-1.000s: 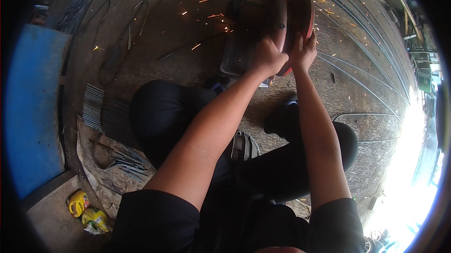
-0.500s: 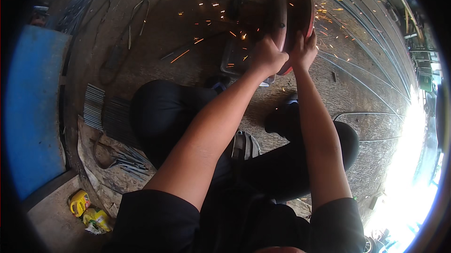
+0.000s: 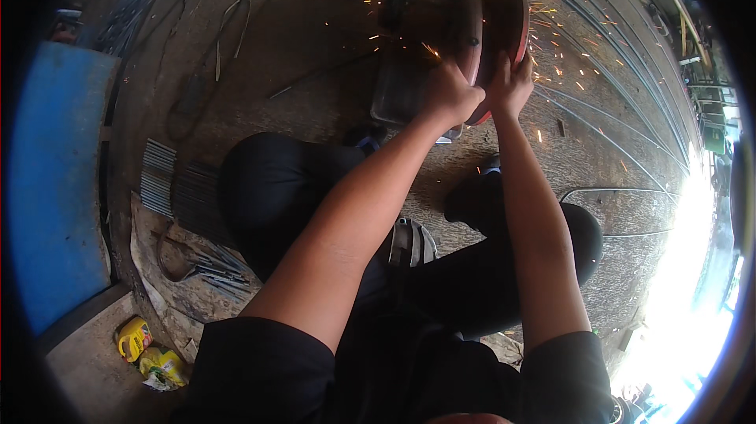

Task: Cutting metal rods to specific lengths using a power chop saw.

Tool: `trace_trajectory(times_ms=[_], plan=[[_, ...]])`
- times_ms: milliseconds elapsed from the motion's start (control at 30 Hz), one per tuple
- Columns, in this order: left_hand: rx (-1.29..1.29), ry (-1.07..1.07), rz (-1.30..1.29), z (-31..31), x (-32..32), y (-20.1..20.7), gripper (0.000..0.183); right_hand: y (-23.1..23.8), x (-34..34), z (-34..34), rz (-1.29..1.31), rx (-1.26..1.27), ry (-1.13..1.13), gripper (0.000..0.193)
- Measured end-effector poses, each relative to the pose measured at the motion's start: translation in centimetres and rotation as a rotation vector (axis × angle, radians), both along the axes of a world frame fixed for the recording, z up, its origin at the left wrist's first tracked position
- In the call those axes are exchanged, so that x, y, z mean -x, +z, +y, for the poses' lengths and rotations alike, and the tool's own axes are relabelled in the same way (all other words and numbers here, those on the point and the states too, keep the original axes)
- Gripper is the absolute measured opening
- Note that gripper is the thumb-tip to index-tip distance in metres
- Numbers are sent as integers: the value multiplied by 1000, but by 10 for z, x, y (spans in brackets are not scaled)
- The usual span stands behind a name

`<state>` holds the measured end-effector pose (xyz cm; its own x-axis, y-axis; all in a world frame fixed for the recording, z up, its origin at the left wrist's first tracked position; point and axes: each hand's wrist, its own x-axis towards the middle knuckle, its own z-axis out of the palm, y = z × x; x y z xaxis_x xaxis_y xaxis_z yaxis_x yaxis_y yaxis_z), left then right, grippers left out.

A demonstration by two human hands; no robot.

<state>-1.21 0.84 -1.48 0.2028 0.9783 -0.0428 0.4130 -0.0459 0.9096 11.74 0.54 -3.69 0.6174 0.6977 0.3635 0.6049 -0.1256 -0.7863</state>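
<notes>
In front of me stands a dark power machine that looks like a cut-off saw (image 3: 403,13), throwing orange sparks from its far side. My left hand (image 3: 455,95) is closed at the near end of its curved, reddish-edged guard (image 3: 471,26); what the fingers wrap round is partly hidden. Just right of the guard, my right hand (image 3: 510,92) grips the near edge of a round dark disc with a red rim (image 3: 513,18), thumb and fingers on either side. The spot where the sparks start is hidden behind guard and disc.
Long thin metal rods (image 3: 622,46) stretch along the right. Short cut rods (image 3: 157,176) lie in a bundle at left, more loose pieces (image 3: 224,270) below. A blue panel (image 3: 59,180) and yellow containers (image 3: 134,339) are at far left. My bent knees flank my arms.
Sparks have thinned on the left of the machine and gather more at its far side and right. Both hands, the guard and the disc stay practically in place.
</notes>
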Motion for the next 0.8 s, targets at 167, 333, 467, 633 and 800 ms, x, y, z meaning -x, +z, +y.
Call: trace_trajectory(times_ms=[167, 333, 467, 633, 800], plan=[[6, 21, -14, 1, 0, -1, 47, -1, 0, 1, -57, -58, 6, 49], [13, 14, 1, 0, 0, -2, 46, -1, 0, 1, -55, -63, 3, 49], [-9, 23, 29, 0, -1, -4, 45, -1, -1, 0, -7, 23, -2, 50], [7, 33, 0, 1, -3, -9, 42, -4, -1, 2, -62, -28, -32, 49], [-7, 42, 35, 2, -4, -13, 41, -2, 0, 0, -26, -25, 1, 51]])
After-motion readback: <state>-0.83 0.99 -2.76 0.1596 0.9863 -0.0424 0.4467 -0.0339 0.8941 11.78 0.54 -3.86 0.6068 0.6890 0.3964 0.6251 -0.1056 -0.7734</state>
